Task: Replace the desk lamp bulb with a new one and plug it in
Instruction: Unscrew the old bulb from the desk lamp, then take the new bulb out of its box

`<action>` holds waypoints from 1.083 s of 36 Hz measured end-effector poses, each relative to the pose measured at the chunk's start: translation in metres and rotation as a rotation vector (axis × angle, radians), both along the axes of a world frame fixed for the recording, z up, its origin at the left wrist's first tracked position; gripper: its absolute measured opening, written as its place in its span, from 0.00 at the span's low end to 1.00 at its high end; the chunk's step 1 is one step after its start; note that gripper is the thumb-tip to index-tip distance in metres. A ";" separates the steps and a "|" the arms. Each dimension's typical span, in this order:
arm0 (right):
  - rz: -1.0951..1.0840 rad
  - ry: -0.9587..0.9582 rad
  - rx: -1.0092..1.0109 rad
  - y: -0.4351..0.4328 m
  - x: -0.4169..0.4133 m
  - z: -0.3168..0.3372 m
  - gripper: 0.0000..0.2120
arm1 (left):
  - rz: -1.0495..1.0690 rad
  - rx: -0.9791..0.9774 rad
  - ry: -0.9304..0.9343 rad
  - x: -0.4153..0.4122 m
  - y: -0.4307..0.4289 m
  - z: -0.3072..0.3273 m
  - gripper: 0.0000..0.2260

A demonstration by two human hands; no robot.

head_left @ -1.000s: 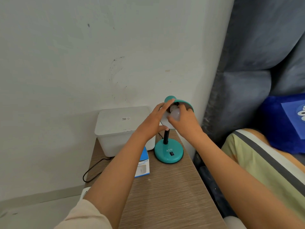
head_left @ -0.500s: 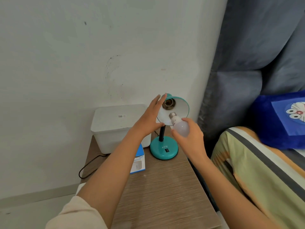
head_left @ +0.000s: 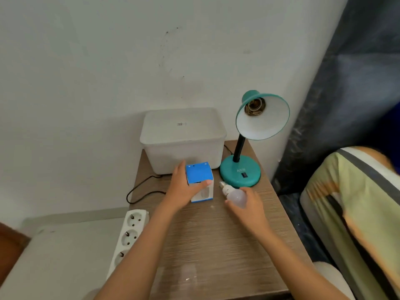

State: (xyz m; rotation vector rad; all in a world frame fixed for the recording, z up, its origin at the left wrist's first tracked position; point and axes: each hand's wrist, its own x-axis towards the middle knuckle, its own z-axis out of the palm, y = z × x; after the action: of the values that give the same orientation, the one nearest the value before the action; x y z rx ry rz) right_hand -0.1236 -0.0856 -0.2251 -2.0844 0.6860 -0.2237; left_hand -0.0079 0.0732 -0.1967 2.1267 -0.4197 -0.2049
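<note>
- Head view, centre of the frame: the left hand (head_left: 183,188) is wrapped around a blue and white bulb box (head_left: 200,180), thumb across its front face, holding it upright on the wooden table (head_left: 216,234). The box flaps look shut, so what is inside it cannot be told.
- Just right of the box, the right hand (head_left: 249,204) grips a white bulb (head_left: 234,195) by its globe, the screw base pointing up-left toward the lamp base; whether the bulb touches the table is unclear.
- Upper right of centre: the teal desk lamp (head_left: 240,172) stands on the table, its shade (head_left: 263,118) tilted toward the camera with the socket (head_left: 255,106) bare inside.
- Behind the box, against the wall, sits a white lidded plastic bin (head_left: 184,137); the lid is on and its contents are hidden.
- Lower left: a white power strip (head_left: 129,232) lies beside the table edge, and a black cord (head_left: 140,189) loops over the table's left edge.
</note>
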 end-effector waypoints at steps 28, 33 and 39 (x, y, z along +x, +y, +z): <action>0.509 -0.145 -0.415 -0.003 0.064 0.054 0.21 | -0.172 -0.115 0.169 0.013 0.018 -0.034 0.48; 0.826 0.047 -0.609 0.001 0.082 0.070 0.27 | -0.223 -0.092 0.198 0.014 0.023 -0.031 0.48; 0.930 0.159 -0.674 0.000 0.091 0.076 0.27 | -0.244 -0.061 0.195 0.014 0.023 -0.030 0.49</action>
State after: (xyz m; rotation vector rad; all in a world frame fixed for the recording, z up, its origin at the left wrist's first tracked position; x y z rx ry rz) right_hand -0.0324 -0.0855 -0.1492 -2.8456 -0.3879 0.2826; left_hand 0.0059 0.0963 -0.2267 1.9706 -0.5621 -0.5279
